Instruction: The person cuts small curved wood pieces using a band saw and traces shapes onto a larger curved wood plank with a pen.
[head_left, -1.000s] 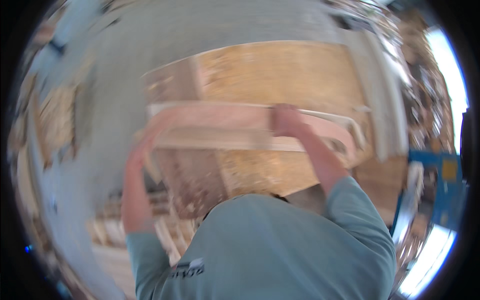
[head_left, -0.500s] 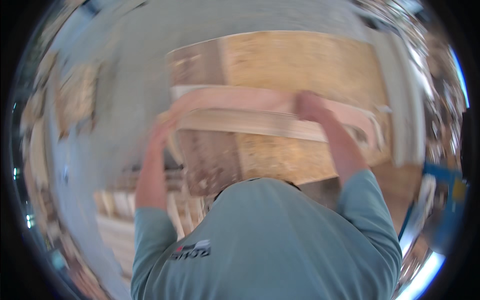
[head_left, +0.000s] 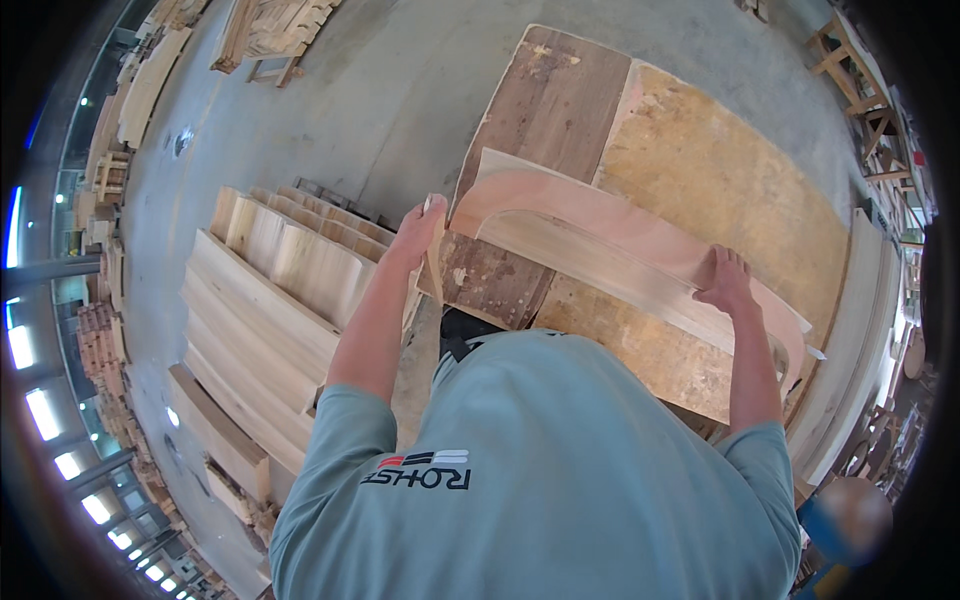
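Apparently, a thin wooden strip is pinched by the left hand's fingers, just beside the table. On that table, a curved pinkish panel is laid over a pale board, touched by the right hand (its fingers slightly spread).

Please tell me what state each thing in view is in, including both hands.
Left hand: touching a thin wooden strip; grip partly hidden.
Thin wooden strip: upended beside the table's corner.
Right hand: thumb and fingers apart, resting on the curved panel.
Curved panel: lying on a pale board.
Pale board: lying on the tabletop, partly covered.
Tabletop: stained, part brown, part yellowish.
Pale planks: stacked.
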